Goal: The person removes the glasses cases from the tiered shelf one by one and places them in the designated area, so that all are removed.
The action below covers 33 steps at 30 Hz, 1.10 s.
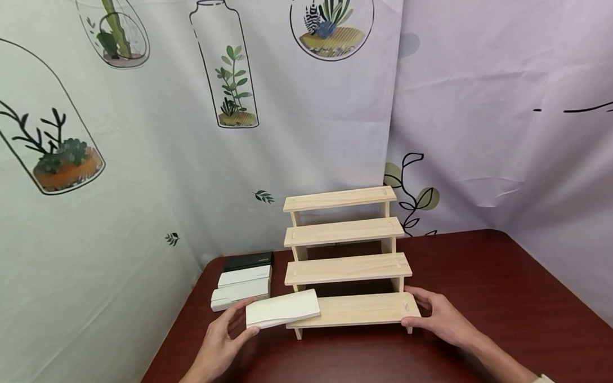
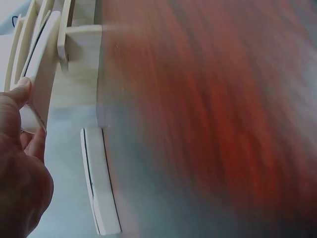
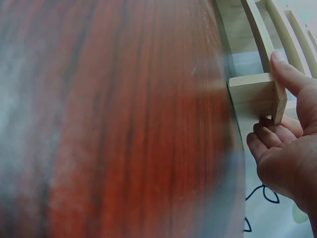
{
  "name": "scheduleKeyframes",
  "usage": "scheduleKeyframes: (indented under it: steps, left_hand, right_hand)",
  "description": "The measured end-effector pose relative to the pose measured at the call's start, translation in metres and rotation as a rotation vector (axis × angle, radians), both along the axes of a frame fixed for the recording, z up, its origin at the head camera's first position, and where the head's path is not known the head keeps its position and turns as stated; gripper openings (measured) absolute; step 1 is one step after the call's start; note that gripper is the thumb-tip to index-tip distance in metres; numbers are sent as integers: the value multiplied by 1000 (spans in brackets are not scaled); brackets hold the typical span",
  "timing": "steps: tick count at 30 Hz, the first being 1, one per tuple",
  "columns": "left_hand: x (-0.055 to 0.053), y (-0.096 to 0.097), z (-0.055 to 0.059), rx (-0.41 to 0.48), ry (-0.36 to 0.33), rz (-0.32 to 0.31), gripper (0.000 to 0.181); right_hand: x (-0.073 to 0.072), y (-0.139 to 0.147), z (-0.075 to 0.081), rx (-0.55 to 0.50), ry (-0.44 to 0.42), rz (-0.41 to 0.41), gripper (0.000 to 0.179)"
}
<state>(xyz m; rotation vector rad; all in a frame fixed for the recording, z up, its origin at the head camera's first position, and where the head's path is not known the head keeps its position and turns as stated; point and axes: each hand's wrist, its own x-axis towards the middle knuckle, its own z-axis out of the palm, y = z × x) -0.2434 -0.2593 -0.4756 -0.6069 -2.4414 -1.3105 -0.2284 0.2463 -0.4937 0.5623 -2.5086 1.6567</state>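
Observation:
In the head view, my left hand (image 1: 221, 341) grips a flat white case (image 1: 282, 308) by its left end, thumb at the near edge and fingers at the far edge. The case's right end overlaps the left end of the lowest step of a pale wooden tiered rack (image 1: 361, 309); whether it touches the board cannot be told. My right hand (image 1: 442, 316) holds the right end of that lowest step between thumb and fingers. The right wrist view shows the thumb on the board (image 3: 277, 94) and fingertips behind its end.
Left of the rack lie more flat cases in a column: a black case (image 1: 248, 262) at the back, a white case (image 1: 244, 276), and another white case (image 1: 241, 292) nearest. The dark red table (image 1: 492, 297) meets a printed curtain (image 1: 305, 146) behind.

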Motion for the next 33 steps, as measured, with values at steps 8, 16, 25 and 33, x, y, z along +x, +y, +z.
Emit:
scheduleKeyframes:
  steps: [8, 16, 25, 33]
  left_hand:
    - [2, -17, -2, -7, -4, 8, 66]
    - [8, -35, -1, -18, 36, 10, 62]
    - [10, -53, -1, -11, 52, 29, 62]
    - [9, -64, -6, -12, 52, 65, 62]
  right_hand:
    - [0, 1, 1, -3, 1, -2, 81]
    - [-1, 0, 0, 7, -4, -2, 81]
    - [0, 0, 0, -2, -16, 0, 81]
    - [-1, 0, -1, -2, -20, 1, 81]
